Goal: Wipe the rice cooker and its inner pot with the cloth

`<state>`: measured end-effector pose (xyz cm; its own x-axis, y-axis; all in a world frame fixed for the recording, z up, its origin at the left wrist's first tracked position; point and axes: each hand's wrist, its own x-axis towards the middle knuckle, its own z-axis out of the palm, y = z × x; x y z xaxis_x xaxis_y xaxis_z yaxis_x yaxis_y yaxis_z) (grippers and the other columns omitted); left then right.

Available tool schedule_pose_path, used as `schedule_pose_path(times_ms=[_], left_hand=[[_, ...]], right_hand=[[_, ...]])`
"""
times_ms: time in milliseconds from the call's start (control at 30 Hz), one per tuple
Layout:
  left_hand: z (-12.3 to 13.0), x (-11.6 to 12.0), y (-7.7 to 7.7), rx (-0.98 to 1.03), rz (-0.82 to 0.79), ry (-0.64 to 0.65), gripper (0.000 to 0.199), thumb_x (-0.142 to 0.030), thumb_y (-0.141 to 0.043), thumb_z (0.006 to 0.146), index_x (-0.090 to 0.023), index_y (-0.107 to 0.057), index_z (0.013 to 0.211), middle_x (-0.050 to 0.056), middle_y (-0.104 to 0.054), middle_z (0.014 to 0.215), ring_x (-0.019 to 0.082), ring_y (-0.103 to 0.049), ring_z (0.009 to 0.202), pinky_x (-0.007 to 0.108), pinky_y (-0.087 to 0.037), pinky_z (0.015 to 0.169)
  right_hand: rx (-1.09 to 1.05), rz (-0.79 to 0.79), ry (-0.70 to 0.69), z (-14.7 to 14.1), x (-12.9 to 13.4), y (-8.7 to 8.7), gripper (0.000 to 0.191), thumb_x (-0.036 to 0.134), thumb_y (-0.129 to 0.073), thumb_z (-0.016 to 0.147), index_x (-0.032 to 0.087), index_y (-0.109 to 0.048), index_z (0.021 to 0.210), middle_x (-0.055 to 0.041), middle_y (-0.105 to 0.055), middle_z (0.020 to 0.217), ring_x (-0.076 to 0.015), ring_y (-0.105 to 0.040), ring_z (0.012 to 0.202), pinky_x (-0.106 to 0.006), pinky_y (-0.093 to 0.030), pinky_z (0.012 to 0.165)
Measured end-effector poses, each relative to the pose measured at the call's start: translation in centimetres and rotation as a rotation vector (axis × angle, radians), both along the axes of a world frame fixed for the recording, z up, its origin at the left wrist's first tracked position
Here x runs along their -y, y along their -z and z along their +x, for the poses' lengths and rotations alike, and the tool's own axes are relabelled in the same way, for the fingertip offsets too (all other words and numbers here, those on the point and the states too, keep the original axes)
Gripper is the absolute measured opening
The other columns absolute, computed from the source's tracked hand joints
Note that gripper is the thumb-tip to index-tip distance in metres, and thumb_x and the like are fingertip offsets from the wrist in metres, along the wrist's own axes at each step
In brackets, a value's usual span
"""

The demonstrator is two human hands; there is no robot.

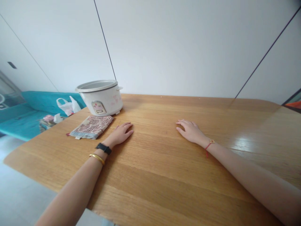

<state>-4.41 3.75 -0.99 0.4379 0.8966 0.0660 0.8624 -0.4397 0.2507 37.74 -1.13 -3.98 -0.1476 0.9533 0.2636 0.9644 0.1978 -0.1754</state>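
My left hand lies open on the wooden table, fingers pointing right, holding nothing. Just left of it is a folded red-and-white patterned cloth with a grey-blue edge. Behind the cloth stands a white cooker pot with pink flower prints and a front panel; no lid is on it, and its bottom inside is hidden. My right hand rests open on the table to the right, fingers pointing left, with nothing in it. A wide gap of bare wood separates the two hands.
Beyond the table's far edge rises a white panelled wall. At the left is a teal sofa with a white plastic bag and a small pile of items. Something orange shows at the far right.
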Motion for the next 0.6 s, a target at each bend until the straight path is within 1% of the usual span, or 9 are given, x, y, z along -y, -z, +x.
schedule_pose_path(times_ms=[200,367,600], left_hand=[[-0.08,0.05,0.03,0.005,0.006,-0.001,0.071,-0.059,-0.037,0.099,-0.015,-0.054,0.151,0.014,-0.047,0.163,0.030,-0.043,0.151,0.049,-0.028,0.128],[-0.13,-0.03,0.08,0.008,0.008,0.001,0.070,-0.059,-0.038,0.099,-0.015,-0.054,0.151,0.015,-0.047,0.163,0.030,-0.043,0.151,0.049,-0.029,0.127],[-0.13,-0.14,0.08,0.001,0.008,0.010,0.071,-0.059,-0.038,0.099,-0.013,-0.055,0.150,0.016,-0.047,0.162,0.031,-0.043,0.150,0.050,-0.030,0.127]], right_hand=[[-0.005,0.005,-0.021,0.13,-0.05,0.05,0.040,0.039,-0.044,0.106,0.022,-0.066,0.135,-0.0113,-0.055,0.151,-0.0315,-0.046,0.143,-0.062,-0.035,0.118],[0.000,0.001,-0.008,0.00,0.03,-0.09,0.041,0.040,-0.044,0.106,0.022,-0.066,0.136,-0.0113,-0.054,0.151,-0.0327,-0.045,0.144,-0.064,-0.034,0.118],[-0.006,-0.013,-0.012,0.02,0.03,-0.13,0.039,0.038,-0.046,0.106,0.023,-0.065,0.136,-0.0110,-0.054,0.152,-0.0324,-0.045,0.145,-0.063,-0.033,0.119]])
